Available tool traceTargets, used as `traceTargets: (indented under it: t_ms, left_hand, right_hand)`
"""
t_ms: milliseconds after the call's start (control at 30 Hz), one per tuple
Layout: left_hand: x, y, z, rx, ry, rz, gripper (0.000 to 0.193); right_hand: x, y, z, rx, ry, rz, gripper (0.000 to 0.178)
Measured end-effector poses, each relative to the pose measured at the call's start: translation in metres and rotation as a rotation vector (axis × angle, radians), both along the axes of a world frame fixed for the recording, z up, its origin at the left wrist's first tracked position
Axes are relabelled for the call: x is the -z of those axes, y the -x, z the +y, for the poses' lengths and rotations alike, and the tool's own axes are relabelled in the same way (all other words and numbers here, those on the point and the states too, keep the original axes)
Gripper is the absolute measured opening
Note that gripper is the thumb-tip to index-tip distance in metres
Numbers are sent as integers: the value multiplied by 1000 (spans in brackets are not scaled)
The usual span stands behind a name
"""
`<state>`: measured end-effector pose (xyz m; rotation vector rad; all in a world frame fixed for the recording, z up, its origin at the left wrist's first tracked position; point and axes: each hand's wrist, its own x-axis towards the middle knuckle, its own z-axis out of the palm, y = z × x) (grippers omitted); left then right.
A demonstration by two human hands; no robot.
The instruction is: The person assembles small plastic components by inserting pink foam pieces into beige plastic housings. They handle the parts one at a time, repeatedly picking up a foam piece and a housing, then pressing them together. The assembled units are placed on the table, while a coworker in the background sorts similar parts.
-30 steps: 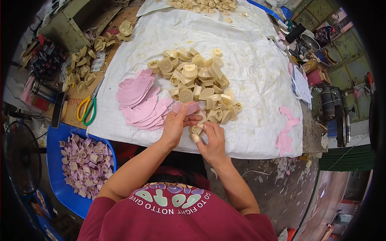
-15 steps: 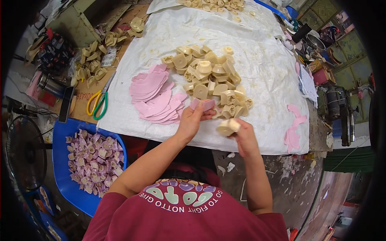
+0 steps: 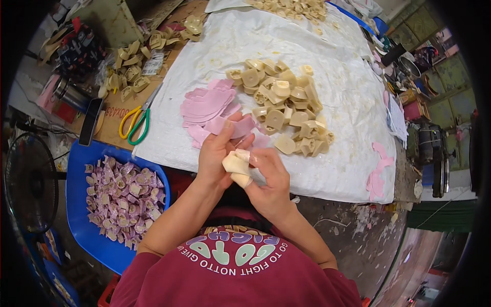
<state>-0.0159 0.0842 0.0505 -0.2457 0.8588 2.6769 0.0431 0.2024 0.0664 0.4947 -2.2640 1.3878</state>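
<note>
Above the table's near edge, my left hand (image 3: 212, 156) is closed on a pink cover piece (image 3: 242, 127), pinched between thumb and fingers. My right hand (image 3: 272, 180) grips a cream shoe heel (image 3: 236, 166) and brings it close against the left palm. Whether the left fingers also touch the heel is hard to see. Past the left hand lies a stack of flat pink cover pieces (image 3: 208, 104). Beyond both hands is a heap of similar cream heels (image 3: 286, 92), piled loosely on a white sheet (image 3: 353, 169).
At the left, a blue basin (image 3: 77, 204) holds many purple-covered heels (image 3: 125, 197). Scissors (image 3: 134, 123) with yellow and green handles and a phone (image 3: 91, 122) lie left of the sheet. Pink scraps (image 3: 378, 171) are at right; more heels (image 3: 291, 9) lie far back.
My right hand has moved left with the heel and now meets my left hand. The left hand has drawn slightly left and nearer, still holding the pink piece. The view has shifted slightly.
</note>
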Motion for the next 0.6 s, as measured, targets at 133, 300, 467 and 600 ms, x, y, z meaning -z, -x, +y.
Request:
traceTargets:
  t_ms: [133,300,467,600]
  left_hand:
    - [-6,-19,-19,90,30,37,43]
    - [-22,-21,-47,177,35,66,33]
    - [-25,-21,-36,43,-91,29,38]
    - [-35,-34,-32,36,14,160,40]
  right_hand:
    - [-10,11,-11,-243,274,-279,34]
    - [-21,24,14,-196,743,-536,38]
    - [-27,-7,-7,-214,294,-250,46]
    - [-25,5,-1,-78,68,115,32]
